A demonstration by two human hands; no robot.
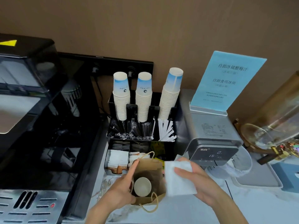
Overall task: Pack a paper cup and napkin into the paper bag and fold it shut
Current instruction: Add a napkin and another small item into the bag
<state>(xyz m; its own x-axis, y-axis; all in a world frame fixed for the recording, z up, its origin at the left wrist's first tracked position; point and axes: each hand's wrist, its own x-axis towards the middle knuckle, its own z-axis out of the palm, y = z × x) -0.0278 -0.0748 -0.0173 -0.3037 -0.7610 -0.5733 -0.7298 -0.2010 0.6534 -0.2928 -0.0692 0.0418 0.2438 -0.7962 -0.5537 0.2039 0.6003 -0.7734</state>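
A brown paper bag (151, 167) with twine handles stands open on the counter. A paper cup (142, 186) sits upright inside it, mouth up. My left hand (123, 186) grips the bag's left rim, its forefinger stretched along the edge. My right hand (194, 180) holds a folded white napkin (176, 180) just beyond the right rim of the bag, above the counter.
Behind the bag a black organiser (111, 102) holds three stacks of paper cups (143, 96), stirrers, straws and sachets. A black coffee machine (32, 110) fills the left. A grey ice maker (212, 136) with a blue sign (226, 81) stands right, a glass dispenser (275, 130) beyond.
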